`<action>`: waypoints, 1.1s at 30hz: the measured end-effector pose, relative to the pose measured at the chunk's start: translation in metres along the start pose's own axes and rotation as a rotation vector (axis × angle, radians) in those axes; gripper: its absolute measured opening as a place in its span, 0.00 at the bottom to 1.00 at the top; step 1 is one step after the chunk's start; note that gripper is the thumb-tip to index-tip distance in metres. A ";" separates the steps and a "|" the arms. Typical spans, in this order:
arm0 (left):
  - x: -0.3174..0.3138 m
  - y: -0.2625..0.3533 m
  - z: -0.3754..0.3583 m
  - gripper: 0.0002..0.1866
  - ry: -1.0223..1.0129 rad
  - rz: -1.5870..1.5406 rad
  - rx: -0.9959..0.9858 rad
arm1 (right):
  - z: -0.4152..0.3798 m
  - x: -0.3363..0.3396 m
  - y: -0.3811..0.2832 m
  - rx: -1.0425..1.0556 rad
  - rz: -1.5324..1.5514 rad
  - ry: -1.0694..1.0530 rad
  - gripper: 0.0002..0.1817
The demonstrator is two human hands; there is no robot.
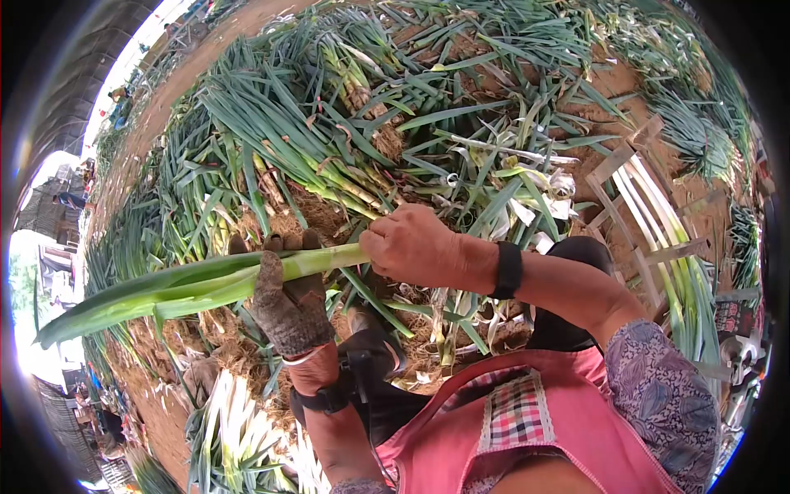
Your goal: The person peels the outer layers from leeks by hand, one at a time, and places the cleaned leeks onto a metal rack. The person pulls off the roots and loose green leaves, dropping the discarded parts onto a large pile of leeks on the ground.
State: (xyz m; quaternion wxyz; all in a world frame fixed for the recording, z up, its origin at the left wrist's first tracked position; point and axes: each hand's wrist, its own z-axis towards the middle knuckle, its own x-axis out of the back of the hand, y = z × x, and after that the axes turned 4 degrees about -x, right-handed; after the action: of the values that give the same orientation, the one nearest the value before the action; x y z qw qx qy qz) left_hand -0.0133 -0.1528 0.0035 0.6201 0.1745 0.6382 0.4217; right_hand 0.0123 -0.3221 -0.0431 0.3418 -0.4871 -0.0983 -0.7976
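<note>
A long green onion [210, 284] lies level across my two hands, its leaves fanning out to the left and its pale stem pointing right. My left hand [290, 306], in a dirty knitted glove, is wrapped round the stem from below. My right hand [415, 247] is bare and closed on the stem's right end; its fingers hide that tip. Just beyond my hands lies a pile of unpeeled green onions [280, 144] with brown, dirty roots. Loose stripped leaves [527, 185] are strewn beyond my right forearm.
A wooden rack [638, 255] at the right holds several peeled white-stemmed onions [658, 218]. More peeled onions [234, 420] lie at lower left beside my left forearm. Heaps of green onions [527, 33] cover the brown ground farther off. My knees and a shoe are close below my hands.
</note>
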 end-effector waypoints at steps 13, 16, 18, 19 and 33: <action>0.011 0.026 0.012 0.32 -0.351 -0.270 -0.033 | -0.012 -0.020 0.086 -0.574 1.634 0.028 0.13; 0.028 0.044 0.023 0.30 -0.323 -0.264 -0.058 | -0.020 0.032 0.116 -0.840 1.842 0.213 0.17; 0.048 0.061 0.035 0.27 -0.277 -0.236 -0.122 | -0.029 0.057 0.152 -0.961 1.885 0.413 0.16; 0.059 0.071 0.035 0.25 -0.169 -0.181 -0.173 | -0.039 0.054 0.185 -1.066 1.907 0.587 0.14; 0.135 0.114 0.049 0.04 0.549 -0.288 -0.303 | -0.181 0.098 0.278 -1.342 0.167 0.452 0.14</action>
State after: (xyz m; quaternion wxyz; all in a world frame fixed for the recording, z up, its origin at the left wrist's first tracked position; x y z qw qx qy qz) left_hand -0.0241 0.0298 0.0089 0.4970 -0.1314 0.7295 0.4511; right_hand 0.0328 -0.6624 -0.1007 0.0403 -0.4210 0.5247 -0.7388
